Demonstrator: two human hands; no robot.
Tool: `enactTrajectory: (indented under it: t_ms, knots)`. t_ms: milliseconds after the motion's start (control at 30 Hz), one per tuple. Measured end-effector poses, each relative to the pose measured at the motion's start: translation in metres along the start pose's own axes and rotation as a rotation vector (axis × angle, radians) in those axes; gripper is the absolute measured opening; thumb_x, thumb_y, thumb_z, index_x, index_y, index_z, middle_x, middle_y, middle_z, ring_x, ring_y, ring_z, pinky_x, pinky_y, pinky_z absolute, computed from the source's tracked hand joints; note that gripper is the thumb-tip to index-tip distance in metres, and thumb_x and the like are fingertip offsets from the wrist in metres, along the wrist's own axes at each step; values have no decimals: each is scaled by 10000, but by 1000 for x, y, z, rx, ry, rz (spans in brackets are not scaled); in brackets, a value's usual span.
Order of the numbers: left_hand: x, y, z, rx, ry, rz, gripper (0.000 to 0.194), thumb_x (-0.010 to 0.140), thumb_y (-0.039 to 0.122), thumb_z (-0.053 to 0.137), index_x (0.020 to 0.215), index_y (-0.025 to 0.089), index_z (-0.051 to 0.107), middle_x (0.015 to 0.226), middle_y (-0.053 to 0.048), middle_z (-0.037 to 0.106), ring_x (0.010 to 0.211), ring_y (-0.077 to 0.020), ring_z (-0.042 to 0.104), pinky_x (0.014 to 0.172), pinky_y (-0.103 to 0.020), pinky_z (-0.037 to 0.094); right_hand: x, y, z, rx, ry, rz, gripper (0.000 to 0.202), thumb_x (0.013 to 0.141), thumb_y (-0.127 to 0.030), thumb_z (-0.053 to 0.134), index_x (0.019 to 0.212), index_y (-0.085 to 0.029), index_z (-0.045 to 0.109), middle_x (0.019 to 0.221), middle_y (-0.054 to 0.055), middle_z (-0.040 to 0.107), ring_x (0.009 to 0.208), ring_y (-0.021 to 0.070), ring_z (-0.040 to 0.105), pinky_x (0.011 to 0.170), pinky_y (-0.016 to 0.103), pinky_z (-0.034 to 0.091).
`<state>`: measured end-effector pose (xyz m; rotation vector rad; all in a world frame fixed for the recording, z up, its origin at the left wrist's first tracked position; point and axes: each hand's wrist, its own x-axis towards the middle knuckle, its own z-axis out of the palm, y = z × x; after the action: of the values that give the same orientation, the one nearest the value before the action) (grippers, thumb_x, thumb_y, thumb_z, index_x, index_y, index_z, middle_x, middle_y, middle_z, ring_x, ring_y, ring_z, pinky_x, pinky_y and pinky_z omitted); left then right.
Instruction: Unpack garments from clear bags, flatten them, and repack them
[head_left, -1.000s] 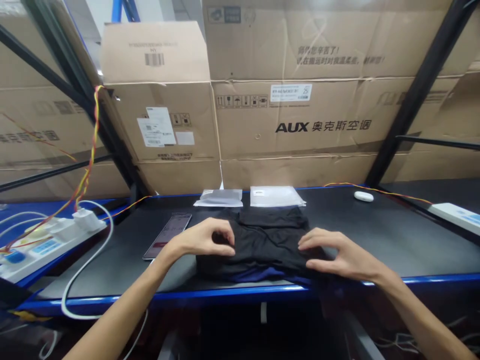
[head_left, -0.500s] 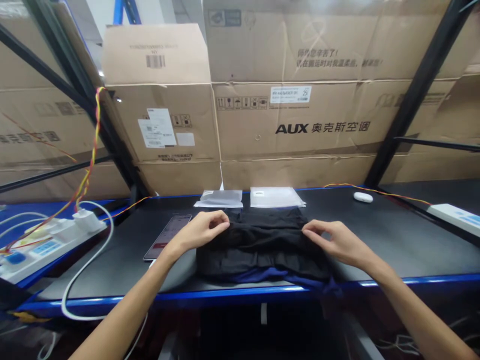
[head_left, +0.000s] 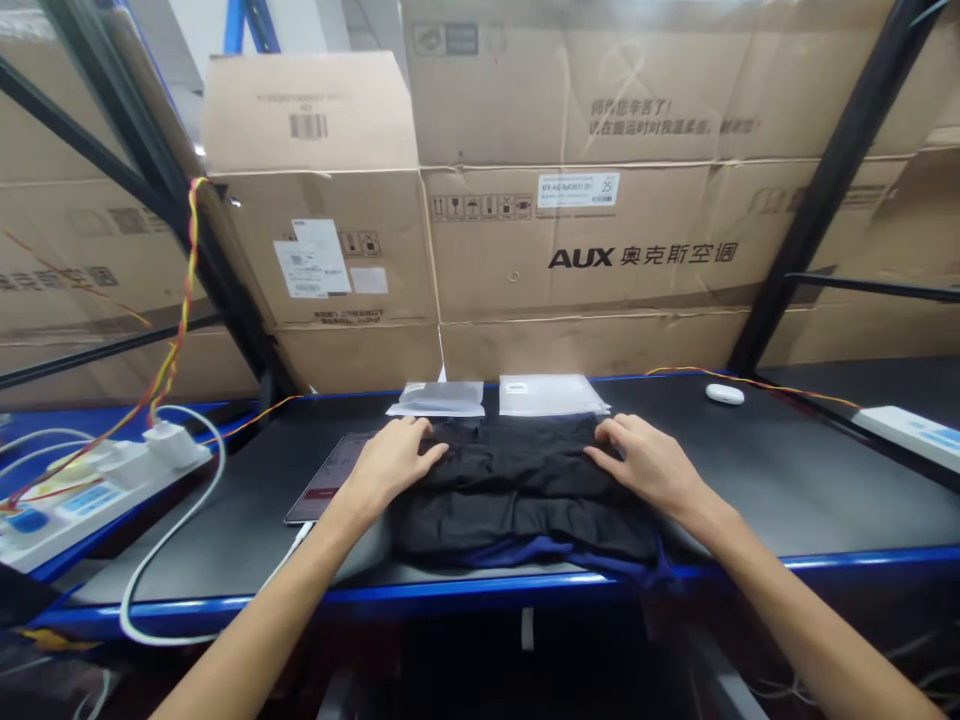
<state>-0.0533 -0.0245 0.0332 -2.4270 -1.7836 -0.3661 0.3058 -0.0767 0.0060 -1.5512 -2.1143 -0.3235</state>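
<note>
Black fabric (head_left: 525, 490), folded and wrinkled, lies at the front middle of the dark table. Dark blue cloth (head_left: 525, 550) shows beneath its near edge. My left hand (head_left: 397, 460) rests at the fabric's upper left side, thumb apart from the bent fingers. On the upper right side is my right hand (head_left: 637, 458), its thumb and fingers also apart. Both touch the fabric, and no pinch is visible in either. Just behind the cloth lie two flat whitish packets, one on the left (head_left: 439, 399) and one on the right (head_left: 553, 395).
A phone (head_left: 326, 485) with a white cable lies left of my left hand. Power strips stand at the far left (head_left: 97, 490) and far right (head_left: 911, 432). A small white case (head_left: 724, 394) sits at the back right. Cardboard (head_left: 585, 250) rises behind the table (head_left: 780, 480).
Both hands have moved a little up and away along the fabric, and their pinches have opened. The black layer they held now lies flatter, with its folds shifted.
</note>
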Motion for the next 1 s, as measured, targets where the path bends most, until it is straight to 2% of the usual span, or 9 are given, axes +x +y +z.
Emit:
enactTrajectory:
  t_ms: [100, 233, 367, 433, 533, 667, 767, 867, 1000]
  knots:
    - [-6, -1, -10, 91, -71, -141, 562, 872, 666, 471, 965, 152, 679, 977, -167, 715, 949, -343, 674, 797, -380, 488, 8, -15, -5, 99, 55, -63, 234, 949, -423, 511, 918, -232, 642, 930, 75, 671, 922, 261, 621, 812, 388, 505]
    - [-14, 0, -24, 137, -208, -236, 719, 798, 827, 378, 722, 171, 661, 831, -184, 709, 862, -378, 685, 757, -403, 483, 20, -47, -7, 318, -86, -219, 305, 962, -425, 522, 1150, -237, 671, 1149, 82, 693, 1104, 253, 614, 972, 402, 491]
    - [-17, -2, -28, 38, -239, -186, 564, 799, 739, 463, 676, 213, 623, 792, -112, 709, 815, -320, 677, 706, -344, 451, 30, -73, 3, 357, -333, -332, 514, 975, -487, 487, 1405, -211, 548, 1471, 119, 519, 1375, 299, 448, 1142, 462, 357]
    - [-16, -4, -27, -27, -195, -162, 443, 801, 649, 523, 715, 225, 621, 796, -71, 706, 788, -280, 663, 676, -312, 422, 32, -81, 9, 345, -440, -351, 562, 988, -512, 445, 1458, -207, 490, 1539, 122, 421, 1436, 318, 352, 1175, 490, 296]
    - [-14, -5, -24, -123, -110, -153, 292, 807, 519, 563, 787, 232, 616, 810, -29, 698, 770, -239, 642, 655, -291, 391, 31, -86, 15, 354, -532, -347, 566, 1006, -519, 393, 1480, -218, 460, 1569, 112, 359, 1459, 326, 299, 1188, 518, 254]
    - [-11, 4, -18, -269, 29, -137, 190, 818, 415, 567, 848, 230, 593, 783, 0, 678, 718, -208, 623, 655, -292, 404, 28, -84, 10, 399, -577, -320, 570, 1017, -519, 358, 1496, -218, 433, 1587, 99, 318, 1471, 296, 276, 1206, 485, 228]
    - [-8, 22, -14, -512, 109, -66, 214, 842, 403, 572, 967, 231, 591, 872, -2, 704, 799, -206, 659, 734, -296, 467, 26, -73, 2, 405, -564, -304, 580, 1021, -523, 340, 1500, -207, 424, 1582, 93, 339, 1469, 263, 291, 1214, 441, 226]
    - [-5, 47, -10, -743, 167, 72, 229, 878, 375, 563, 1049, 224, 590, 1049, -23, 713, 988, -208, 668, 886, -300, 490, 23, -52, -2, 377, -497, -252, 558, 1021, -515, 339, 1462, -205, 486, 1539, 81, 424, 1460, 267, 313, 1215, 472, 225]
    - [-2, 82, -2, -777, 138, 251, 175, 920, 304, 527, 1043, 225, 624, 1061, -24, 718, 1018, -203, 667, 949, -307, 487, 15, -16, 1, 272, -401, -164, 522, 1008, -509, 374, 1390, -214, 573, 1476, 85, 512, 1451, 323, 318, 1195, 571, 227]
